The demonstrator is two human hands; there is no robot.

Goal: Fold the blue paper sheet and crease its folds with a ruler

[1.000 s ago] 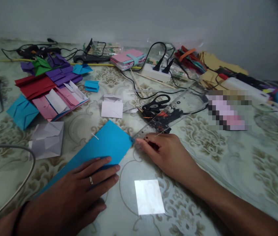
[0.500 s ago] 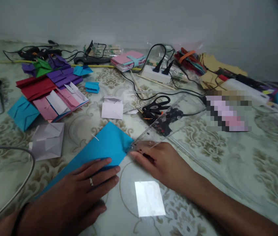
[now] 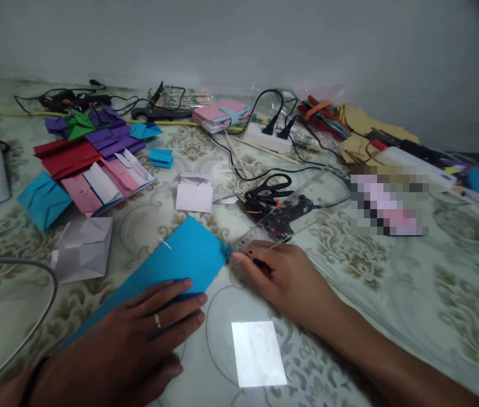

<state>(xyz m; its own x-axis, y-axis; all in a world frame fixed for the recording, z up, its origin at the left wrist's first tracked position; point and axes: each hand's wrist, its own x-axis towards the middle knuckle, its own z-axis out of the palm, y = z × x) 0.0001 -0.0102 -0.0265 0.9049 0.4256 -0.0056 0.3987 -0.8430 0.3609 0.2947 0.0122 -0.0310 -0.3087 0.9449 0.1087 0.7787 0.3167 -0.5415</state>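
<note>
A sheet of blue paper (image 3: 188,249) lies slantwise in front of me. My left hand (image 3: 158,322), with a ring on one finger, rests on its lower part, fingers stretched out. At the paper's right corner, my right hand (image 3: 268,268) is closed around the end of a clear plastic ruler (image 3: 258,229); its fingers partly hide that end. The ruler slants away to the upper right, over a black glue gun (image 3: 294,212). Black-handled scissors (image 3: 271,189) lie just beyond. A small white strip (image 3: 164,243) sits at the blue sheet's left edge.
Folded paper pieces, among them a pink one (image 3: 80,195) and a grey-white one (image 3: 84,249), lie on the left. A white power strip (image 3: 267,138) with black cables stands behind. A bundle of pink cards (image 3: 222,113) is at the back. A grey cable (image 3: 55,288) curves at left.
My right hand and the ruler have shifted slightly away from me along the blue sheet's right corner. My left hand stays on the paper. The whole view has tilted a little.
</note>
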